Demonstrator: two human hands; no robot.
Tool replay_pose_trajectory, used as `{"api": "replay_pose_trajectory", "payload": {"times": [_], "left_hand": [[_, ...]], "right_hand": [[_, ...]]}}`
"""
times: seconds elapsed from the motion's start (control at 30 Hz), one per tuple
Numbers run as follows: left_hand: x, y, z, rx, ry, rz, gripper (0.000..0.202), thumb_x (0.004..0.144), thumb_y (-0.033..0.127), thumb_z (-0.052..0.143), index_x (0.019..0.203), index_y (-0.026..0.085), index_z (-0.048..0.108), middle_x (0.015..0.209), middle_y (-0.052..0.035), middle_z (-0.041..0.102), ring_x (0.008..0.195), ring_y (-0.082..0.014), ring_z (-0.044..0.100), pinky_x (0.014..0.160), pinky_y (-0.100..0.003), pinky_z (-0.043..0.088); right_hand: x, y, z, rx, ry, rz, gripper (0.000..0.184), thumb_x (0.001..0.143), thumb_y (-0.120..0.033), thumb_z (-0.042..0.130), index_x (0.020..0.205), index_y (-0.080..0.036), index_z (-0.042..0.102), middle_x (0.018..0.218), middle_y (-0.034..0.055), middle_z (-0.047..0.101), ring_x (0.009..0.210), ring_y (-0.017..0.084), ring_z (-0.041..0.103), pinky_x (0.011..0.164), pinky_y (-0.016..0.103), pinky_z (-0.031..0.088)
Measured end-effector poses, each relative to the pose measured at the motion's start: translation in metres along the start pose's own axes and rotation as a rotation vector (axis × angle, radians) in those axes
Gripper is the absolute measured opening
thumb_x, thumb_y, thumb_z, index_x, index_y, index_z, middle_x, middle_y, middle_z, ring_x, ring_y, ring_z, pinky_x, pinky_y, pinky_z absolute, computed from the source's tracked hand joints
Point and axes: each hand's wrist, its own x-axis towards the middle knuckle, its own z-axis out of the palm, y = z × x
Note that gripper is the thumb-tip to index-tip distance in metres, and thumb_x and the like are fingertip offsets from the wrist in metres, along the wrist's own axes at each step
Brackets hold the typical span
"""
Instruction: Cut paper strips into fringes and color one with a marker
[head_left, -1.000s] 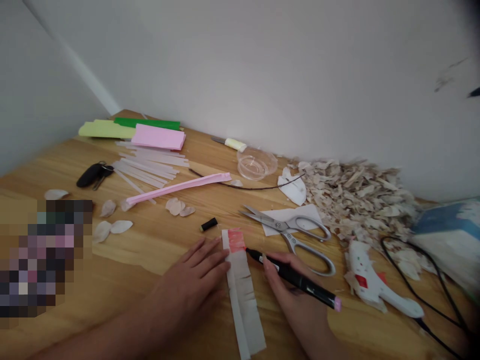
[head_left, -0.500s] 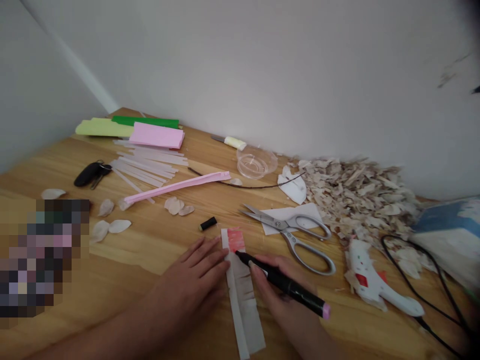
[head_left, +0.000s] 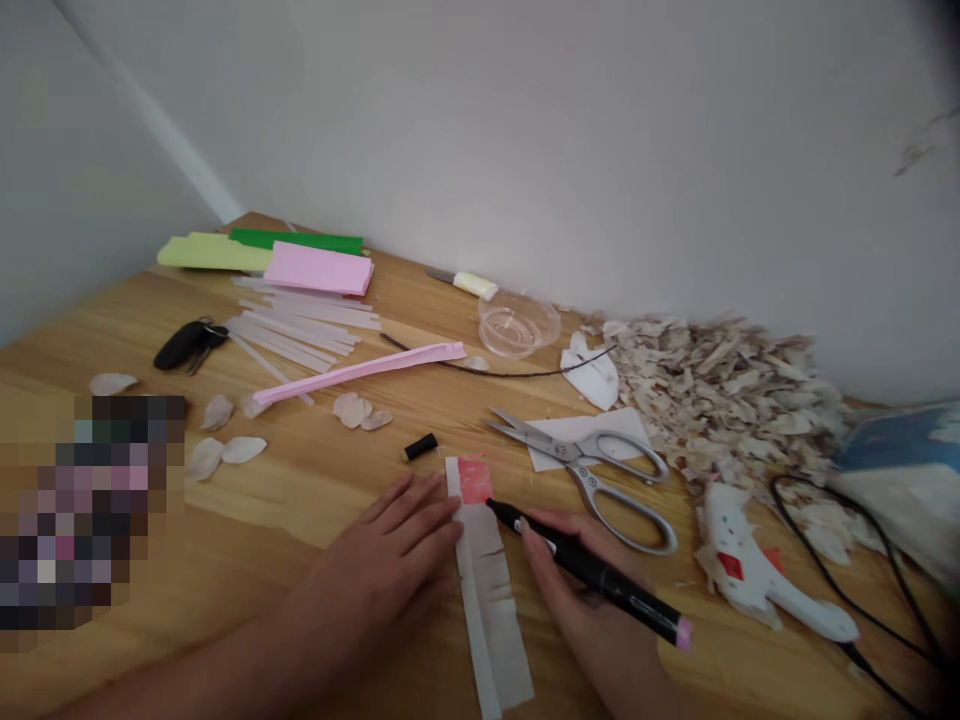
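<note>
A narrow strip of white paper (head_left: 498, 640), with small cuts along its right edge, lies on the wooden table in front of me. Its top end carries a patch of red-pink colour. My left hand (head_left: 409, 535) rests flat with fingers stretched out, the fingertips on the strip's left edge. In my right hand (head_left: 581, 590) is a black marker (head_left: 607, 580) with a pink end. Its tip meets the right edge of the coloured patch. The black marker cap (head_left: 419, 447) lies just beyond the strip.
Silver scissors (head_left: 581, 455) lie on white paper beyond my right hand. At right are a white glue gun (head_left: 735, 560) with a black cord and a heap of dried petals (head_left: 720, 390). Further back are a clear plastic bowl (head_left: 517, 325), glue sticks (head_left: 300, 335), folded pink paper (head_left: 319, 268) and keys (head_left: 184, 345).
The marker tip has moved right across the strip to its edge, and the red-pink patch looks fuller. My left hand stays in place.
</note>
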Motion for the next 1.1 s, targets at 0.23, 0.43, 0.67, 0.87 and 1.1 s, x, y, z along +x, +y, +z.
{"api": "replay_pose_trajectory", "payload": {"times": [0.23, 0.43, 0.67, 0.87, 1.1], "left_hand": [[0.0000, 0.0000, 0.0003, -0.016, -0.006, -0.013, 0.034, 0.083, 0.025, 0.055, 0.116, 0.015, 0.057, 0.124, -0.0088, 0.059, 0.120, -0.0287, 0.047, 0.098, -0.050, 0.041], [0.0002, 0.0000, -0.0007, -0.022, 0.009, -0.010, 0.036, 0.084, 0.026, 0.054, 0.118, 0.016, 0.055, 0.125, -0.0089, 0.058, 0.122, -0.0278, 0.045, 0.100, -0.048, 0.039], [-0.0012, -0.0003, 0.0014, -0.050, 0.039, -0.016, 0.034, 0.084, 0.027, 0.053, 0.117, 0.017, 0.056, 0.123, -0.0078, 0.059, 0.121, -0.0264, 0.046, 0.101, -0.047, 0.038], [-0.0009, -0.0006, 0.0017, -0.024, 0.042, -0.053, 0.032, 0.085, 0.028, 0.052, 0.114, 0.017, 0.058, 0.124, -0.0073, 0.059, 0.120, -0.0266, 0.047, 0.100, -0.047, 0.040], [-0.0002, 0.0001, -0.0024, 0.023, 0.024, 0.002, 0.031, 0.083, 0.022, 0.052, 0.112, 0.015, 0.058, 0.125, -0.0125, 0.056, 0.123, -0.0277, 0.043, 0.100, -0.047, 0.040]], "right_hand": [[0.0019, -0.0043, 0.0025, 0.016, -0.013, 0.036, 0.013, 0.082, -0.031, 0.056, 0.083, -0.020, 0.063, 0.072, 0.0018, 0.065, 0.063, 0.016, 0.062, 0.055, 0.027, 0.051], [-0.0031, -0.0076, 0.0080, 0.081, -0.123, 0.025, 0.013, 0.081, -0.031, 0.057, 0.092, -0.025, 0.063, 0.084, -0.0005, 0.066, 0.074, 0.017, 0.063, 0.066, 0.028, 0.051], [-0.0006, -0.0055, 0.0067, 0.075, -0.024, 0.034, 0.010, 0.080, -0.031, 0.058, 0.084, -0.023, 0.064, 0.076, -0.0007, 0.066, 0.068, 0.015, 0.062, 0.062, 0.026, 0.051], [0.0001, -0.0028, 0.0021, 0.025, 0.004, 0.014, 0.011, 0.081, -0.030, 0.057, 0.085, -0.021, 0.063, 0.075, 0.0006, 0.066, 0.066, 0.016, 0.063, 0.058, 0.026, 0.051], [-0.0014, -0.0051, 0.0101, 0.112, -0.003, -0.011, 0.013, 0.080, -0.030, 0.059, 0.088, -0.021, 0.063, 0.080, 0.0014, 0.066, 0.070, 0.017, 0.063, 0.063, 0.028, 0.052]]}}
